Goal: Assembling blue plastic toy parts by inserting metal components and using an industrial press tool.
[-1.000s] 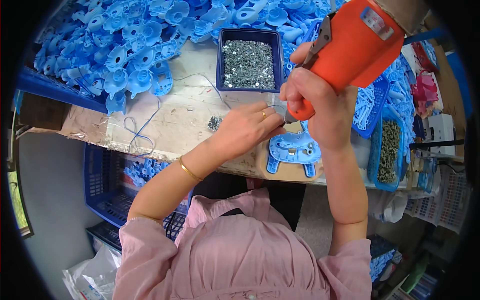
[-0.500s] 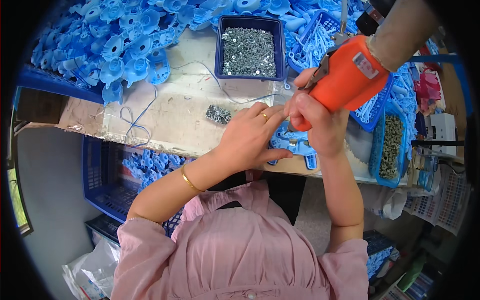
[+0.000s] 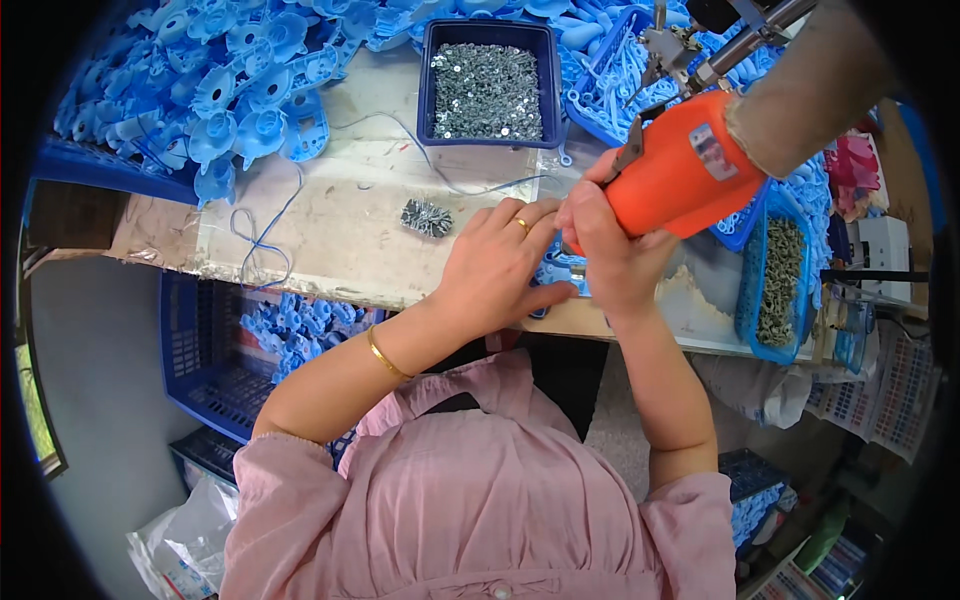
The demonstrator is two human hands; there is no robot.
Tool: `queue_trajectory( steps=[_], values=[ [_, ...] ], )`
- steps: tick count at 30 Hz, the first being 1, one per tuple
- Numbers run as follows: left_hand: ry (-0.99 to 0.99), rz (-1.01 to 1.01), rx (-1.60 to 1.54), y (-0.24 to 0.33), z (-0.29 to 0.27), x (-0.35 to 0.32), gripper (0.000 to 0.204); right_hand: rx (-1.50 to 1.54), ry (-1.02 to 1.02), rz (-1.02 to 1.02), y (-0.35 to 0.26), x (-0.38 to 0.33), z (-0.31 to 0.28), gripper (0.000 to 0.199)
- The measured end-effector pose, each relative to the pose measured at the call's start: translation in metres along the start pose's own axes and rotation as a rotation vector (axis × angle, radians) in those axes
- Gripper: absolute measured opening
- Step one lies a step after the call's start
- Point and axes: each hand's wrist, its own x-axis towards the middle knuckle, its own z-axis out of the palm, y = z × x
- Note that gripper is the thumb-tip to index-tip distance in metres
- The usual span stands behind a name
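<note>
The right hand [image 3: 618,252] has its fingers wrapped around an orange power tool [image 3: 665,180]. Beside them, the left hand [image 3: 495,265], thumb spread, partly hides a blue plastic part [image 3: 553,272]; its grip cannot be told. Beyond its fingers sits a dark-blue tray [image 3: 426,92].

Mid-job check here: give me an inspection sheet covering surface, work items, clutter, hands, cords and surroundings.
Surface: pale tabletop, stained, front edge worn.
Work items: orange tool, tip hidden; blue plastic part, mostly covered by the hands.
Clutter: heap of blue parts at far left; clump of small metal pieces left of the left hand; dark blue tray of small metal pieces beyond.
Hands: right hand grips the tool; left hand lies palm down at the part, fingertip contact unclear.
Cords: thin cord looped on the tabletop.
Surroundings: blue crate below, left; white plastic bag nearby.
</note>
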Motion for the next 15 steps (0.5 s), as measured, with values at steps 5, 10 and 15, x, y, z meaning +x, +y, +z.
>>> queue_trajectory(
  steps=[5, 10, 15],
  values=[
    [0.007, 0.007, 0.01, 0.001, -0.002, 0.002, 0.078, 0.14, -0.067, 0.049, -0.011, 0.012, -0.005, 0.014],
    [0.115, 0.022, -0.102, -0.001, -0.007, -0.002, 0.075, 0.106, -0.345, -0.037, -0.048, 0.032, -0.002, 0.042],
    [0.142, -0.019, -0.076, -0.008, -0.018, -0.018, 0.064, -0.417, -0.347, -0.522, -0.091, 0.056, -0.01, 0.041]
  ],
)
